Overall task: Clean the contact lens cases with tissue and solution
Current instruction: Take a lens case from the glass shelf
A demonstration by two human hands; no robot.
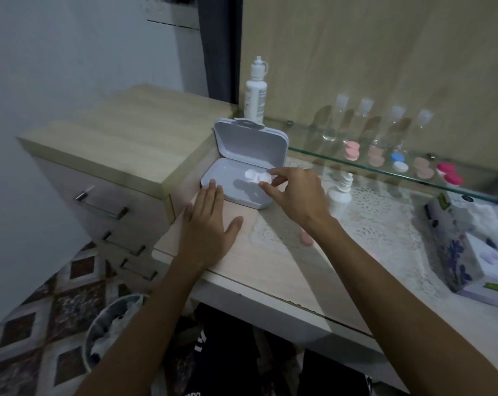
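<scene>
Both forearms reach in from the bottom edge toward the desk (270, 252). Left hand (206, 224) lies flat, palm down, fingers straight and together, its fingertips just touching the near rim of the open box (236, 181); it holds nothing and seems to steady the box. Right hand (296, 195) hovers over the box's right side, thumb and forefinger curled in a narrow pinch on the white lens case (259, 176).

That case sits inside the tray, toward its back right corner, its two round cups running roughly left to right, so its long axis lies across the right hand's reach. From the pinch, the rest of the case extends leftward into the tray. Whether it is lifted off the tray floor or resting on it, I cannot tell. The right hand is plainly nearer and already on it; the left is at the opposite, near-left edge.

Everything else needed lies to the right. A small bottle (339, 195) stands just beside the right wrist, and the tissue box (464, 252) is well apart at the far right edge. A tall bottle (255, 92) stands behind the box lid. More lens cases (399, 162), pink, blue and white, line the glass shelf (356, 164). A pink cap (306, 239) lies on the desk under the right forearm.

My guess is that the coming move calls for lifting the case clear of the tray wall, then carrying it rightward.
</scene>
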